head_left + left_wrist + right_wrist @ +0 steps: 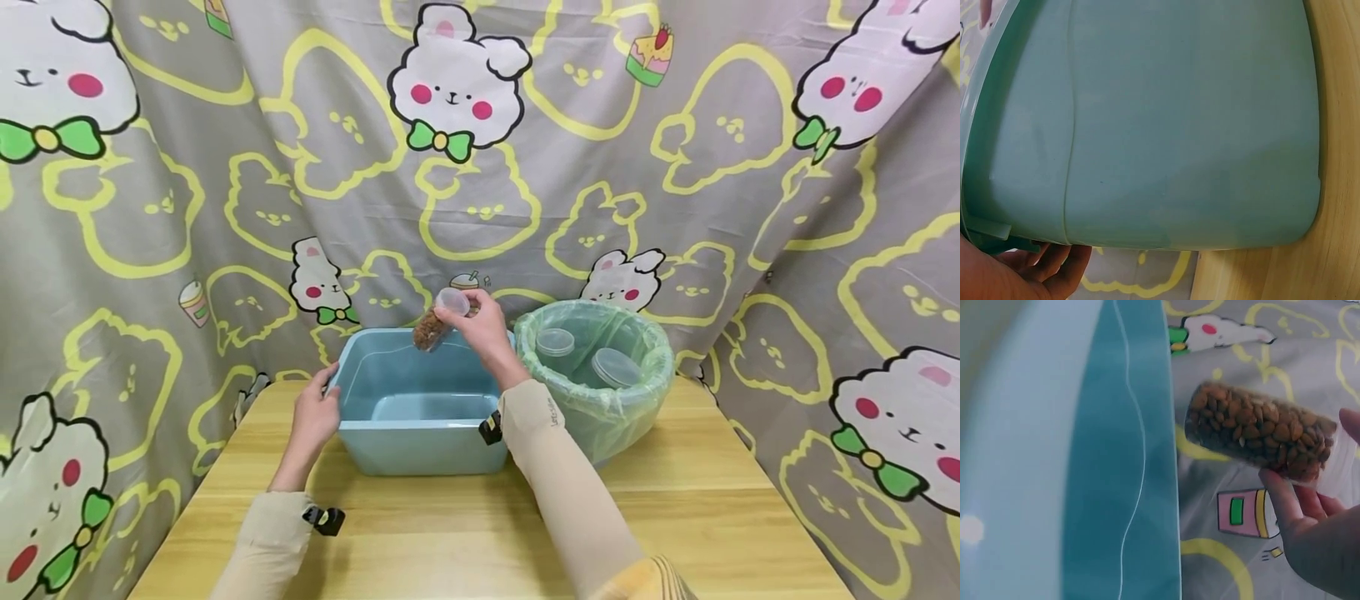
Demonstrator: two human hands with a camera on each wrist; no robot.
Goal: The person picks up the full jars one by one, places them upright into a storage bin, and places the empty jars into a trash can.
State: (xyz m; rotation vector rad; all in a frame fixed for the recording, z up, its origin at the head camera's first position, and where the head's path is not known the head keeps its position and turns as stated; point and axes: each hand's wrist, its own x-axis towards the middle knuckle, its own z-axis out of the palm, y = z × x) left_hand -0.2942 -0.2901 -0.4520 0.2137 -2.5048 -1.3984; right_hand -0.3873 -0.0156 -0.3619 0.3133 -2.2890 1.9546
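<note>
Looking down from the head camera, the right hand grips a clear plastic cup of brown almonds, tipped so its filled end points down and left over the back rim of a light blue tub. The cup's long axis slants from the hand toward the tub's open inside. The left hand grasps the tub's left rim on the wooden surface. A green-lined basin stands just right of the tub.

In the left wrist view, the tub wall fills the frame, fingers curled beneath its rim.

In the right wrist view, fingers pinch the cup, which lies nearly level just beside the tub's edge.
</note>
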